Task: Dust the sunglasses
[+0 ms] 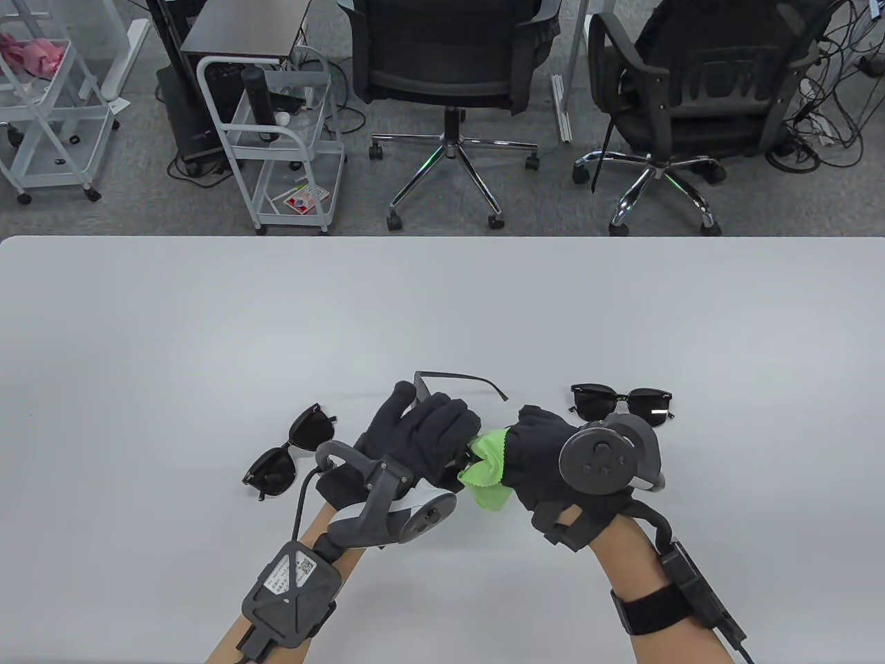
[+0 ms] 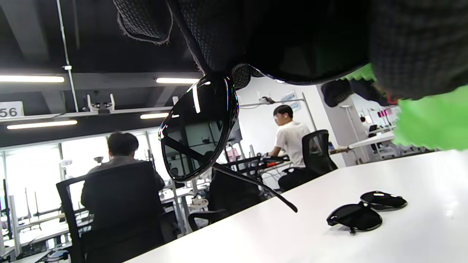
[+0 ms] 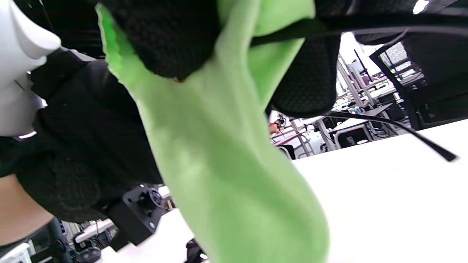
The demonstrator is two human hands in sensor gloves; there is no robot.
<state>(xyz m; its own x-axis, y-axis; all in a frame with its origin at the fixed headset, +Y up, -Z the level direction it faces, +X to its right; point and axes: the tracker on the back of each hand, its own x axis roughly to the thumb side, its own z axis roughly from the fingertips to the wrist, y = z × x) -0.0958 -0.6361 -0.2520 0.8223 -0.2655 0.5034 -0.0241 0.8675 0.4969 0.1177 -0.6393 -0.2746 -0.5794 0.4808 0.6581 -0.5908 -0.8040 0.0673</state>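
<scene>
Sunglasses [image 2: 197,131] gripped aloft by left hand [image 1: 415,443], steadying the lens; right hand [image 1: 553,456] pinches green cloth [image 1: 487,470] against it (two pairs wait on counter [image 1: 442,311]).

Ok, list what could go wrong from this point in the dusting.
1. The left hand grips the held sunglasses above the table; a slip could drop them onto it.
2. Its open temple arm sticks out and could snag or bend as the right hand rubs with the green cloth.
3. The pair on the right lies right beside the right hand and could get knocked.
</scene>
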